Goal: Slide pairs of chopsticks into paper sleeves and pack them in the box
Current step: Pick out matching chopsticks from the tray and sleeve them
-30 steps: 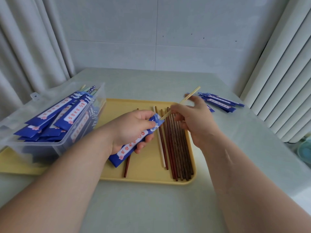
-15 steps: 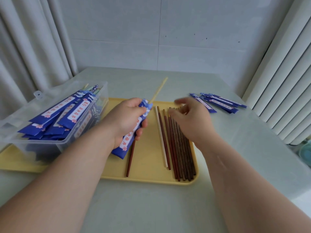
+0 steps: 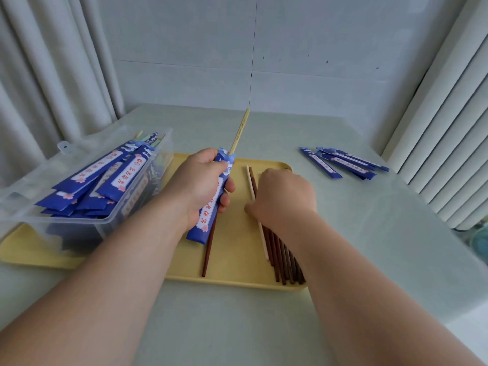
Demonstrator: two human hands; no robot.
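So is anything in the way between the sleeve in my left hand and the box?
Nothing visible. The left hand grips the blue paper sleeve over the yellow tray, and the clear plastic box stands open to its left, with bare tray between. The box is piled with filled sleeves.

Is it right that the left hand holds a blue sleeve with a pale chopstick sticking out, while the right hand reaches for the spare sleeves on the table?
No. The head view shows the right hand on the loose chopsticks in the yellow tray, not at the spare sleeves. The left hand does hold the blue sleeve with the pale chopstick sticking out.
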